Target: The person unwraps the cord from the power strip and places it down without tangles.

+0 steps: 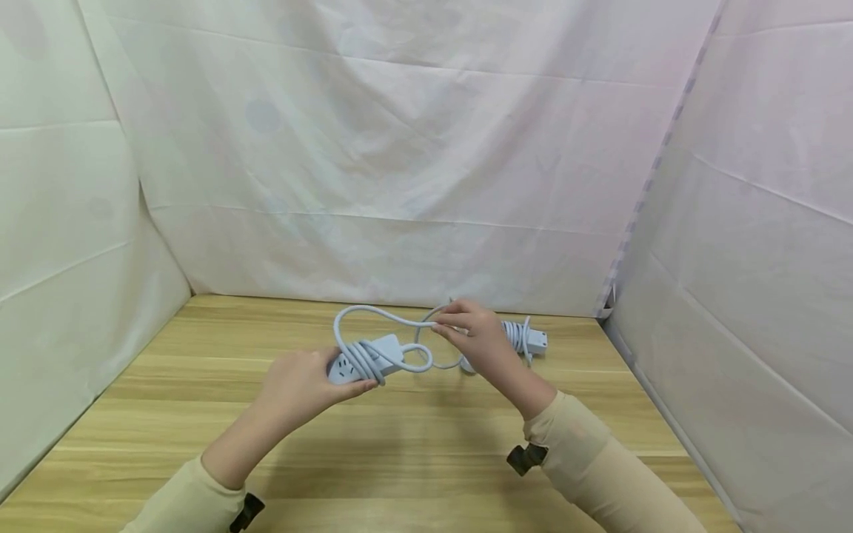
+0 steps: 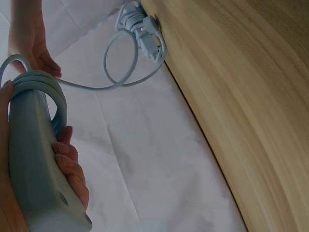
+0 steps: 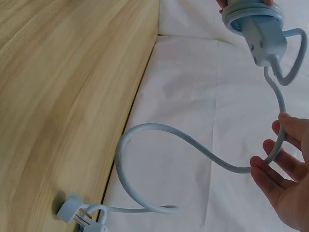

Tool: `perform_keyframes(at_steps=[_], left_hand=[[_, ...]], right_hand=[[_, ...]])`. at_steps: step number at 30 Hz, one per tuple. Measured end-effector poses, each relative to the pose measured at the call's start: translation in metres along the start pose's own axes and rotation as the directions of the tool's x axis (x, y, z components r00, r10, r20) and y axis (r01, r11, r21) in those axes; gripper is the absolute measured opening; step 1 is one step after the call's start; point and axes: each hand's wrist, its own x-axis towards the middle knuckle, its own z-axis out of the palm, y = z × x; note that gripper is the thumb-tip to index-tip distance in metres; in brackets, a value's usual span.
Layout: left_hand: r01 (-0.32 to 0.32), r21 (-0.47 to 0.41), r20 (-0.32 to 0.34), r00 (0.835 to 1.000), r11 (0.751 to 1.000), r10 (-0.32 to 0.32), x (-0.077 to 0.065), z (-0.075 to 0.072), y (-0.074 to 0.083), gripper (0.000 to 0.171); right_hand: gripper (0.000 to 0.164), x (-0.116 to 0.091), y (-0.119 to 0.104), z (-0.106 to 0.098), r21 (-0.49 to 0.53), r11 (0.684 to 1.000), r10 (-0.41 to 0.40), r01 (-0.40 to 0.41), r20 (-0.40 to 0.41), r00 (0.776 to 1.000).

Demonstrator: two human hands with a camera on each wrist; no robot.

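My left hand (image 1: 293, 381) grips a white power strip (image 1: 389, 346) above the wooden table, its thumb along the near side. Several turns of pale cord (image 1: 363, 360) are wound around the strip's middle, and a small loop stands out at its right end. My right hand (image 1: 485, 342) pinches the free cord between thumb and fingers, right of the strip. In the right wrist view the cord (image 3: 193, 144) curves from these fingertips in a wide loop down toward a plug (image 3: 70, 208) with metal pins at the tabletop.
A second white power strip (image 1: 537, 341), wrapped in its own cord, lies on the table (image 1: 400, 459) behind my right hand. White cloth walls (image 1: 400, 148) stand at the back and both sides. Dark straps (image 1: 526, 457) show at both sleeves.
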Motion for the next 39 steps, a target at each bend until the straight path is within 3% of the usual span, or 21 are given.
perform_keyframes(at_steps=[8,13,25,32,39], left_hand=[[0.046,0.0,0.016,0.999,0.999,-0.046,0.001,0.001,-0.005,0.067],[0.067,-0.009,0.022,0.998,0.998,-0.067,0.001,0.002,-0.009,0.068],[0.094,-0.001,0.066,0.993,0.996,-0.093,0.004,0.001,-0.018,0.066],[0.101,-0.045,0.06,0.993,0.994,-0.099,0.004,-0.007,-0.026,0.054],[0.141,-0.043,0.052,0.989,0.989,-0.139,0.004,-0.011,-0.032,0.068]], right_hand=[[0.013,-0.01,0.0,-0.009,0.013,0.997,-0.07,0.071,-0.071,0.995],[0.013,-0.017,-0.001,-0.013,0.03,0.987,-0.152,0.157,-0.143,0.978],[0.018,-0.029,0.008,-0.022,0.091,0.958,-0.248,0.272,-0.22,0.944],[0.021,-0.039,0.015,-0.026,0.129,0.952,-0.247,0.278,-0.219,0.944],[0.025,-0.05,0.026,-0.028,0.119,0.943,-0.286,0.312,-0.194,0.938]])
